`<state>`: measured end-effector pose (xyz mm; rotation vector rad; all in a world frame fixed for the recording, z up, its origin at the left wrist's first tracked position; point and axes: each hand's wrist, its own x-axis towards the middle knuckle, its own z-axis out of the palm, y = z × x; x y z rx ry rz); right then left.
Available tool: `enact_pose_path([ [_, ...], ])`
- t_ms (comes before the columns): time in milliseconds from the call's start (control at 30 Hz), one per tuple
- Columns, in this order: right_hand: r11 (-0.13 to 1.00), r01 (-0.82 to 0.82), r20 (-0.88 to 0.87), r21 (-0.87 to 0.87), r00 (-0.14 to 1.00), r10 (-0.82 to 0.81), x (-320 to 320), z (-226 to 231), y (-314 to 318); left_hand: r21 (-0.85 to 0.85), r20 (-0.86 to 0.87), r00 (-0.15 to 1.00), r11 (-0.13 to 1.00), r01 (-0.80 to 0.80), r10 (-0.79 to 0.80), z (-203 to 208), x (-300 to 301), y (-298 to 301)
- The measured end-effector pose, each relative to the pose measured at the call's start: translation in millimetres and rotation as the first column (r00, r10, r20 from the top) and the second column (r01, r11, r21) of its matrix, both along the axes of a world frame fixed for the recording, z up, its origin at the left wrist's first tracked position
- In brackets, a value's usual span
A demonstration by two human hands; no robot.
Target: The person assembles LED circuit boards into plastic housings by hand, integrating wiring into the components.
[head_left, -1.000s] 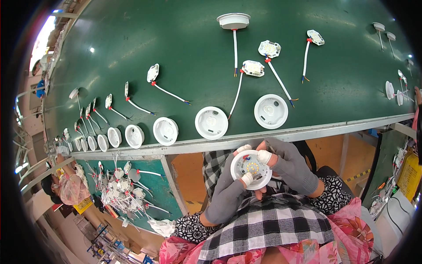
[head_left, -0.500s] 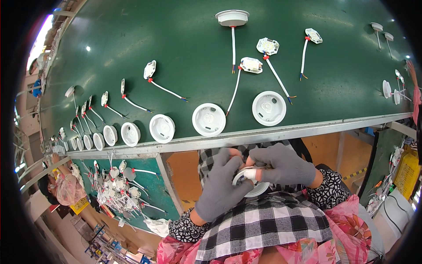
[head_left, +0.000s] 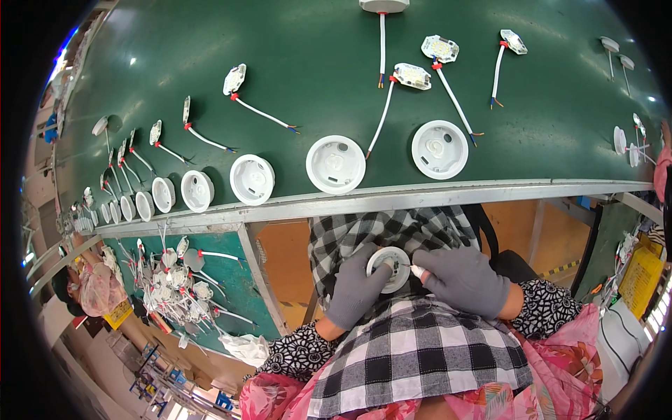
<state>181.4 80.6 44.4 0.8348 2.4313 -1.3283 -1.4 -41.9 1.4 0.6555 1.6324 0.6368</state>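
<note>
The small round white housing, apparently plastic (head_left: 400,274), is on the person's side of the straight grey metal rail (head_left: 392,197) that edges the green worktable (head_left: 280,84), above the black-and-white checked cloth (head_left: 420,343). The left hand, in a grey fingerless glove (head_left: 355,287), grips the housing at its left side, with the thumb laid across the opening. The right hand, in a matching glove (head_left: 472,283), has bent fingers, with a white-wrapped fingertip (head_left: 418,271) just beside the housing's right rim; whether these fingers pinch anything cannot be told.

Handling: the housing is judged light and stiff, with a smooth wall that may slip against bare skin. Hold by the outer rim; avoid pressure on the interior, where any fitted parts could be fragile.

Beyond the rail, a row of open white cups (head_left: 336,164) stands near it; farther from it lie white octagonal circuit boards with white cables (head_left: 440,49).

Visibility: the thumb covers part of the housing's interior, and the remaining detail is too small to identify. Its underside and the left fingers beneath it are hidden. Farthest beyond the rail, a white round fitting with a cable (head_left: 383,5) is cut off by the upper edge of the view.
</note>
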Motion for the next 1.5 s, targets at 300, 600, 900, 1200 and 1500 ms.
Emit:
enact_pose_path([
  [300,0.986,0.021,0.038,0.165,0.999,-0.027,-4.5,-4.1,-25.2,-0.013,0.076,0.992,0.995,-0.096,0.097,7.9,8.3,1.7],
  [600,0.947,0.005,0.027,0.322,1.000,-0.015,-5.0,-10.4,-35.9,0.049,-0.069,0.984,0.986,-0.162,0.165,2.3,21.4,-3.6],
  [900,0.930,-0.057,0.116,0.364,0.993,0.016,-11.3,-8.6,-36.1,0.108,-0.225,0.965,0.988,-0.109,0.131,3.4,25.4,1.3],
  [1200,0.928,-0.124,0.195,0.350,0.979,0.057,-19.0,-3.5,-30.5,0.127,-0.313,0.945,0.991,-0.053,0.091,5.3,27.2,3.6],
  [1500,0.988,0.063,-0.047,0.144,0.997,-0.057,-10.7,-16.2,-18.4,0.066,-0.250,0.966,0.997,-0.048,0.063,2.1,24.6,2.1],
])
